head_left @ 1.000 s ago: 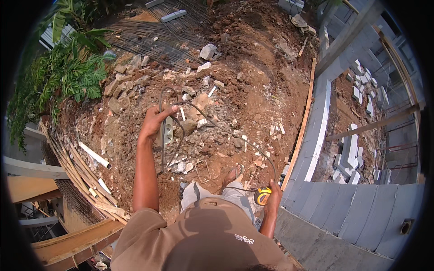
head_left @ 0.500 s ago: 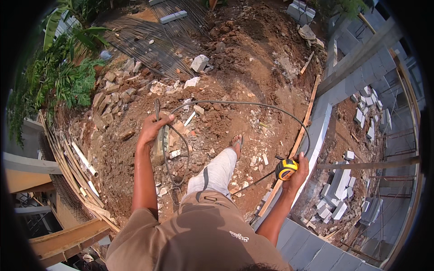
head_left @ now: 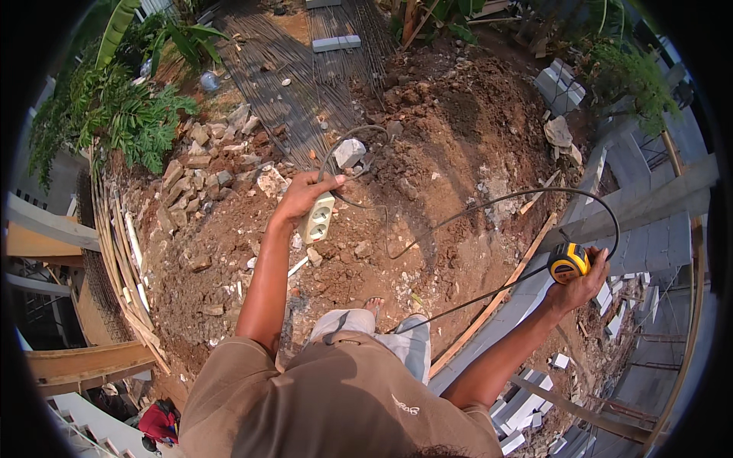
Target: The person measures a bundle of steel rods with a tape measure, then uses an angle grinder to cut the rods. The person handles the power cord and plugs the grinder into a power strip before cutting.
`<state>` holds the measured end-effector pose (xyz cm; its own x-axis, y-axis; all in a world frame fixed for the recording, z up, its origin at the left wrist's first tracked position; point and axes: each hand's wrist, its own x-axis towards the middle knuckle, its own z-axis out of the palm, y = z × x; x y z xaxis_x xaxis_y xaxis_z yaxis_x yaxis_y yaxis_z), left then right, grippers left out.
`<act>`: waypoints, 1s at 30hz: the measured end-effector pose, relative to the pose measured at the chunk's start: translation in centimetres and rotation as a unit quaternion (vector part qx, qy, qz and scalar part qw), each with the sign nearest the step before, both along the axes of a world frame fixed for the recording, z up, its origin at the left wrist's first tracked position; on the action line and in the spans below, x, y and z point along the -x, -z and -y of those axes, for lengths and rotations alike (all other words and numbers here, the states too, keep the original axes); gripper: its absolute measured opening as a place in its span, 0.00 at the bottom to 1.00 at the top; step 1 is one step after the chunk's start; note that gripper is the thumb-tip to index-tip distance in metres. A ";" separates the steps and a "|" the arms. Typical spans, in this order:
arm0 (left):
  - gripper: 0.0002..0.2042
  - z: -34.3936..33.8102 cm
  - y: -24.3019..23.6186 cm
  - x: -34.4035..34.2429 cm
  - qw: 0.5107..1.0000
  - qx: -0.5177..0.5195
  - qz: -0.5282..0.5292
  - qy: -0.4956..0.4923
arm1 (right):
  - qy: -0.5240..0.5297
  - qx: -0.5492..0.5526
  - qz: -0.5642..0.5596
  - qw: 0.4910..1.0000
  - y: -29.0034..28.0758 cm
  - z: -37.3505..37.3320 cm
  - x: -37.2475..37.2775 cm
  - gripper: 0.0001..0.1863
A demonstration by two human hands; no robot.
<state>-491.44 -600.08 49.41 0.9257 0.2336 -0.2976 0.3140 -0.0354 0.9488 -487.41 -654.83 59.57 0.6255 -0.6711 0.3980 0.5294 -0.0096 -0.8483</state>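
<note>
My left hand [head_left: 299,200], held out ahead of me, is closed on an extension cord. Its cream socket block [head_left: 319,221] with two outlets faces up just below the fingers. From there the dark cable [head_left: 489,200] loops out over the soil and across to my right side. My right hand [head_left: 586,288] grips a yellow and black tape measure [head_left: 569,263]. The cable curves down to this hand as well, and a length of it runs from there back toward my waist; the fingers partly hide how it is held.
Broken stones [head_left: 187,179] and loose reddish soil lie ahead. A timber plank [head_left: 489,301] runs along a grey block wall on the right. Bamboo poles [head_left: 114,237] lie at the left, steel bars [head_left: 275,91] farther off. A person in red [head_left: 158,424] is at the lower left.
Both hands have moved forward and to the right, the right one farther out with the tape measure. The cable loop has spread wider, and the socket block has turned into plain view.
</note>
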 end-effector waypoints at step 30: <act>0.27 -2.4 -5.3 -32.3 0.712 0.042 -0.005 -0.701 | -0.464 0.102 -0.274 0.836 5.6 -38.0 -90.4 0.18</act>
<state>-459.13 -597.67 54.69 -0.2011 0.9074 -0.3691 -0.0082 0.3752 0.9269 -397.05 -616.86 53.94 0.9649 0.2521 -0.0730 -0.0796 0.0157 -0.9967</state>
